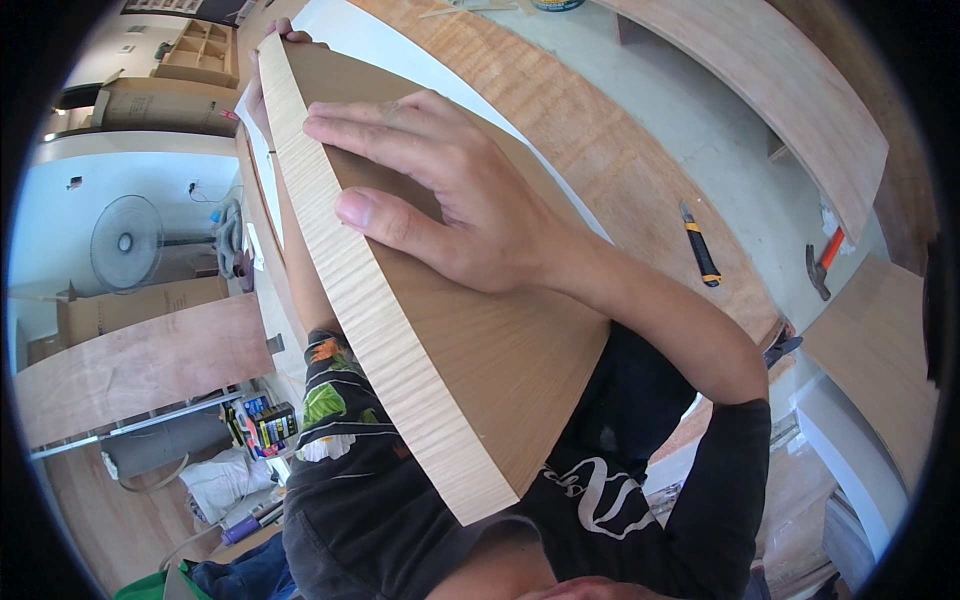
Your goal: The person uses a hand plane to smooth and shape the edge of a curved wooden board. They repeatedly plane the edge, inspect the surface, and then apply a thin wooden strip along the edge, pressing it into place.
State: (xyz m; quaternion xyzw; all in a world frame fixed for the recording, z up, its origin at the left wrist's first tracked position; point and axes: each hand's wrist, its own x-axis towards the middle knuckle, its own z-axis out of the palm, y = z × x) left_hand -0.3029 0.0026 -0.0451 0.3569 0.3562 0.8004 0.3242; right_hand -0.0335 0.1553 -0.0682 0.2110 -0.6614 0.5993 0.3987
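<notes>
A thick wooden board (490,380) stands tilted in front of my torso, its pale wood-grain edge strip (380,310) running from the upper left down toward my chest. My right hand (450,190) lies across the brown face, fingers stretched out. Its fingertips and thumb reach the pale edge. At the far upper end, fingers of my left hand (287,32) curl round the board's corner; the rest of that hand is mostly hidden behind the board. My left forearm runs behind the board too.
A utility knife (698,243) lies on a plywood sheet (640,150) to the right. Beyond it are a hammer (823,264) with an orange handle and a curved wooden panel (780,90). At left stand a fan (127,243), cardboard boxes (140,312) and a plywood panel (150,365).
</notes>
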